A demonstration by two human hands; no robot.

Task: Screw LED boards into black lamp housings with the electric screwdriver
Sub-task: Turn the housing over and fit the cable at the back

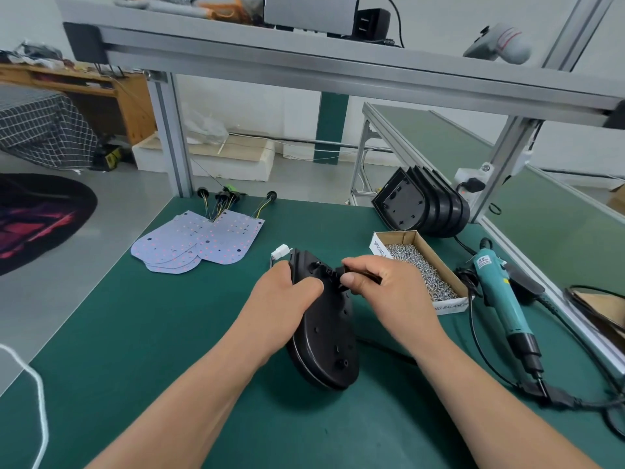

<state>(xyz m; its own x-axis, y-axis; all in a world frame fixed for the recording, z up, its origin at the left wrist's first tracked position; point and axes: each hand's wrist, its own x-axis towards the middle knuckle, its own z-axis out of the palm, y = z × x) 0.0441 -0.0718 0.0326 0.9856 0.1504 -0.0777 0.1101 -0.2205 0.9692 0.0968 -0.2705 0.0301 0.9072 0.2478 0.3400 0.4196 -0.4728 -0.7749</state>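
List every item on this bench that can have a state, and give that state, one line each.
lamp housing: tilted, lower end on the mat, held.
left hand: grips the lamp housing's upper edge.
right hand: pinches a small black part at the housing's top.
electric screwdriver: lying on the mat, unheld.
screw box: open, holding screws.
LED boards: loose, overlapping in a pile.
spare housings: stacked on edge, leaning.
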